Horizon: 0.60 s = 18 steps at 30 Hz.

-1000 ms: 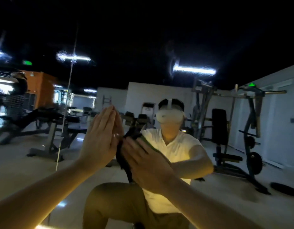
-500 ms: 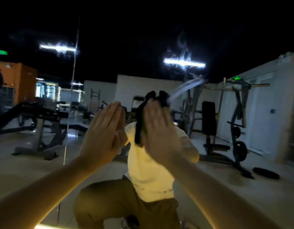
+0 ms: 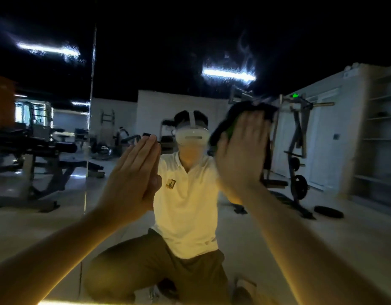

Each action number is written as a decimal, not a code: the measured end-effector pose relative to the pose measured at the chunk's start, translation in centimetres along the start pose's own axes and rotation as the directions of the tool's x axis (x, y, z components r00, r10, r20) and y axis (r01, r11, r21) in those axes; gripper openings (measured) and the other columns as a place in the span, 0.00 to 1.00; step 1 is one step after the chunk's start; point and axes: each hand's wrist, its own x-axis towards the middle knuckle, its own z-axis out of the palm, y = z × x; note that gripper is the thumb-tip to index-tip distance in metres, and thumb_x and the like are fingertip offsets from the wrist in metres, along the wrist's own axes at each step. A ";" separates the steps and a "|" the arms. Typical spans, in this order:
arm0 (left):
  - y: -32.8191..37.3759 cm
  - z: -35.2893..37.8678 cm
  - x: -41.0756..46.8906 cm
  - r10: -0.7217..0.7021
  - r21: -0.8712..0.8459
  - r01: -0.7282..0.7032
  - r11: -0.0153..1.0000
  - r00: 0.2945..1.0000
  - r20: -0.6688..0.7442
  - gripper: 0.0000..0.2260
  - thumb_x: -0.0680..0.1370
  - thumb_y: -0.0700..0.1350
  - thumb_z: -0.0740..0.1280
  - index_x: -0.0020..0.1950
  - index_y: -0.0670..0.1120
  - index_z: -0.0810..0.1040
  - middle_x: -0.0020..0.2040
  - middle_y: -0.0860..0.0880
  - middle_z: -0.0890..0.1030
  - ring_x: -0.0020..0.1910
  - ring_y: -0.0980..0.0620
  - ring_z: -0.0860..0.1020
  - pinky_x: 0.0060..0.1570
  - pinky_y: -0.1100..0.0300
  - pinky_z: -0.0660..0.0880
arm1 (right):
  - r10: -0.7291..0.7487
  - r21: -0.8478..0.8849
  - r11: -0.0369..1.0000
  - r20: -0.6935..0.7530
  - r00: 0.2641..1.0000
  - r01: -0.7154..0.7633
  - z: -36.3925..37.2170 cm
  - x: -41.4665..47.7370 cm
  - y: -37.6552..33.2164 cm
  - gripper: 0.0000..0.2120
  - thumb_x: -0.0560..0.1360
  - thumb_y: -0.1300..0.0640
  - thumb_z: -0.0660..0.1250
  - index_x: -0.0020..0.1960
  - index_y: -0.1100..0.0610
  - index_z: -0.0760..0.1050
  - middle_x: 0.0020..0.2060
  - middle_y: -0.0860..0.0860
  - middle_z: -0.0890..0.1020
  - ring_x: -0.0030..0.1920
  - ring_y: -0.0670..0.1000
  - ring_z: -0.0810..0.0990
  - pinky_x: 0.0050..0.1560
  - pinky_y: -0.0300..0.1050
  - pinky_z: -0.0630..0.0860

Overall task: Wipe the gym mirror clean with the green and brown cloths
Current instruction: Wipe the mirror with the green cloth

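The gym mirror (image 3: 212, 51) fills the view in front of me and shows my crouching reflection. My right hand (image 3: 241, 153) lies flat with straight fingers and presses a dark cloth (image 3: 236, 113) against the glass; a strip of green shows at the cloth's left edge. The cloth sticks out above and to the left of my fingers. My left hand (image 3: 133, 177) is flat on the glass to the left, fingers straight and together, holding nothing. No second cloth can be made out. Smears show on the mirror around the reflected lights.
A vertical seam (image 3: 90, 119) between mirror panels runs left of my left hand. The mirror reflects weight benches (image 3: 43, 155) on the left, a weight machine (image 3: 298, 155) on the right and a bright strip along the bottom edge (image 3: 80, 302).
My right hand has swept the cloth up and to the right across the glass, from in front of the reflected chest to beside the reflected head. My left hand has stayed pressed in place.
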 end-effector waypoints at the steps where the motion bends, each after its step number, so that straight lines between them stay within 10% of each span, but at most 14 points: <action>1: -0.2 -0.1 -0.3 -0.014 -0.035 0.013 0.999 0.999 -0.037 0.29 0.82 0.47 0.59 0.82 0.39 0.57 0.82 0.39 0.60 0.82 0.42 0.58 0.79 0.42 0.57 | -0.108 0.014 0.994 0.015 0.994 0.108 0.6 -1.8 -2.3 0.31 0.85 0.45 0.43 0.82 0.64 0.48 0.81 0.65 0.52 0.82 0.64 0.50 0.81 0.65 0.48; 7: -0.9 0.3 -3.1 -0.078 -0.113 0.063 0.992 0.989 -0.128 0.30 0.85 0.52 0.54 0.81 0.35 0.58 0.83 0.37 0.56 0.80 0.36 0.61 0.75 0.35 0.63 | -0.807 0.132 0.588 0.163 0.567 0.798 3.1 -13.4 -4.5 0.29 0.84 0.47 0.57 0.81 0.60 0.60 0.81 0.58 0.62 0.82 0.59 0.53 0.81 0.59 0.51; 12: 0.4 2.4 -3.7 -0.064 0.025 0.067 0.997 0.993 -0.101 0.33 0.84 0.54 0.57 0.81 0.32 0.56 0.82 0.33 0.55 0.82 0.36 0.54 0.78 0.36 0.57 | -0.248 0.018 0.968 0.164 0.955 0.248 0.9 -11.0 8.9 0.33 0.82 0.48 0.54 0.83 0.61 0.52 0.82 0.61 0.54 0.83 0.59 0.49 0.81 0.63 0.52; 16: 0.5 3.1 -3.7 -0.071 0.037 0.075 0.997 0.993 -0.089 0.34 0.84 0.54 0.58 0.81 0.31 0.57 0.82 0.32 0.55 0.83 0.36 0.53 0.78 0.36 0.57 | 0.325 0.032 0.944 0.058 0.944 -0.327 1.4 -10.0 9.7 0.32 0.84 0.50 0.48 0.82 0.68 0.51 0.81 0.66 0.55 0.82 0.63 0.53 0.79 0.66 0.54; 18: 0.1 2.6 -3.8 -0.046 0.018 0.048 0.999 0.996 -0.081 0.33 0.83 0.52 0.59 0.81 0.32 0.57 0.82 0.32 0.56 0.82 0.36 0.54 0.79 0.37 0.56 | 0.333 0.056 0.941 0.029 0.943 -0.334 2.3 -10.8 4.7 0.30 0.85 0.49 0.47 0.78 0.70 0.60 0.76 0.69 0.64 0.78 0.67 0.61 0.78 0.68 0.58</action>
